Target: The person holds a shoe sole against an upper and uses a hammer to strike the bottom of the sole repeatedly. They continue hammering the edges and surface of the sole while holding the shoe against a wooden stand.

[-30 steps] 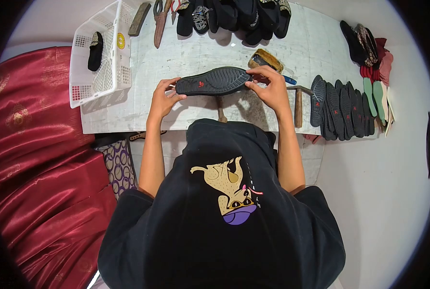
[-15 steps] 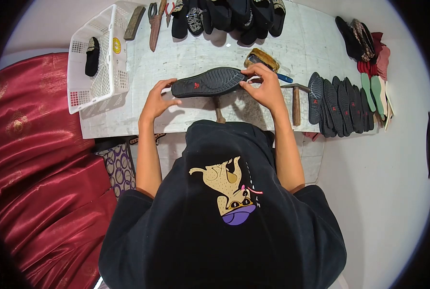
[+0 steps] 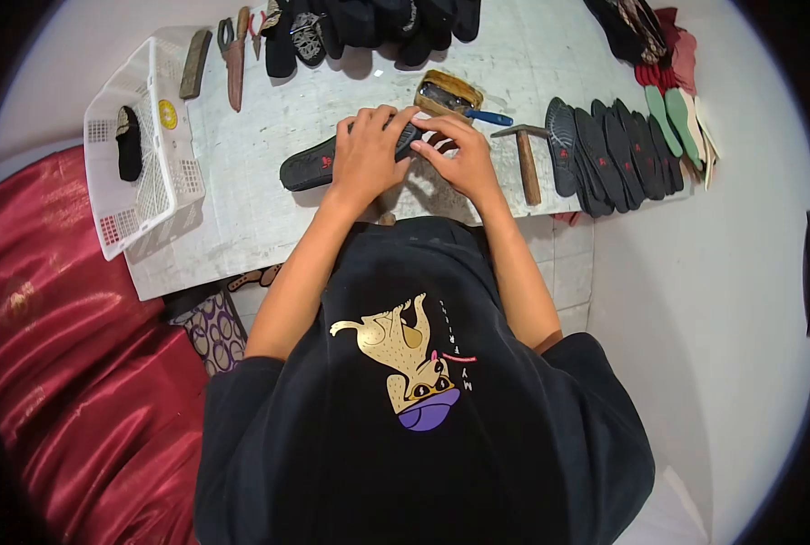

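Nearby, hammer (image 3: pixel 528 170) beside soles (image 3: pixel 596 153), left hand (image 3: pixel 369 159) partly hiding held sole (image 3: pixel 307 170).

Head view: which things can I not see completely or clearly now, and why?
In the head view:
Black sole: middle covered by the left hand.
Its red mark: too small to read.
Black shoes: cut off by the picture's top edge.

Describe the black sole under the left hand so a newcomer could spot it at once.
Start at the white table, in front of the black T-shirt. Under the left hand is the black shoe sole, its red-marked end pointing toward the white plastic basket. Unlike the black soles grouped beside the hammer, it runs side to side under a hand.
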A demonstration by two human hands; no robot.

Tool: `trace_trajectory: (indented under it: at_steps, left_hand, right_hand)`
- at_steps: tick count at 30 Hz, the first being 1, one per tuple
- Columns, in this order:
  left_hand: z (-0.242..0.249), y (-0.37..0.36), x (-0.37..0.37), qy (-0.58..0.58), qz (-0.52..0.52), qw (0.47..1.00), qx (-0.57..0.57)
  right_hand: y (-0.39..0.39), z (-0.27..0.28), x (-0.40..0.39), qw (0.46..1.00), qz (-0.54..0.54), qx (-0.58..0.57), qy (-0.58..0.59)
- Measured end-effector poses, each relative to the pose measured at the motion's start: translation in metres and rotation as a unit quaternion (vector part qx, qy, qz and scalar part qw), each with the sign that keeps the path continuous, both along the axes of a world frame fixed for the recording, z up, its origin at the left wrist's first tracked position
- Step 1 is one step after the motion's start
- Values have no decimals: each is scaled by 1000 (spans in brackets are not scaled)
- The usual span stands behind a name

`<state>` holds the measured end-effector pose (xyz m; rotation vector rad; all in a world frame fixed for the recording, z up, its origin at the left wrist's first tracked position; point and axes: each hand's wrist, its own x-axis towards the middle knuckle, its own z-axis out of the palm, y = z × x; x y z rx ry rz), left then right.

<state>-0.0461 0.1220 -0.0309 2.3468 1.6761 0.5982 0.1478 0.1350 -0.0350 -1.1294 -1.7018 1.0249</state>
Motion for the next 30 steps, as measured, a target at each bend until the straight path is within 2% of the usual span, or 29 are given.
trace_trajectory:
  at_steps: [4,8,11,12,13,14,15,17,18,20,21,23,24,25,27,29,30]
  left_hand:
    - [-5,1,-2,11,-16,1000,-18]
    - [2,2,-5,-4,-24,1000,-14]
    - [25,1,13,-2,-25,1000,-1]
    - [28,2,18,-45,-111,992,27]
    - [31,1,21,-89,-193,976,53]
    - [34,0,34,-167,-237,957,21]
    - [28,-3,47,-168,-234,957,18]
    - [3,-7,68,-240,-302,906,-172]
    - [-18,-4,75,-240,-301,906,-173]
    - [-66,-3,85,-251,-292,869,-311]
    - [-82,-10,85,-250,-292,869,-312]
    - [-106,-20,81,-72,-235,925,-290]
    - [-110,-18,77,-25,-241,915,-322]
    - [-113,-16,70,-20,-236,918,-319]
    - [-120,-14,58,-1,-279,914,-295]
    - [-127,-15,49,-14,-280,915,-291]
    - [-129,-17,47,-36,-284,911,-296]
  right_hand:
    - [-5,-12,-3,999,-35,-19,34]
    - [-11,-12,4,998,-13,-55,30]
    - [-25,-27,30,995,-12,-63,-79]
    - [-30,-42,41,994,-15,-66,-81]
    - [-36,-59,54,983,-53,-56,-165]
    - [-42,-72,66,964,-88,-45,-246]
    - [-49,-79,75,964,-85,-47,-247]
    - [-60,-90,90,895,-237,-8,-379]
    - [-62,-98,100,895,-236,-9,-378]
    - [-62,-118,120,878,-299,19,-374]
    - [-63,-125,128,878,-299,18,-373]
    - [-66,-138,141,900,-311,-35,-305]
    - [-69,-146,147,900,-294,-27,-320]
    - [-66,-137,146,903,-292,-22,-314]
    - [-59,-121,146,894,-252,-129,-347]
    - [-47,-111,143,903,-253,-146,-315]
    - [-43,-108,141,885,-258,-208,-328]
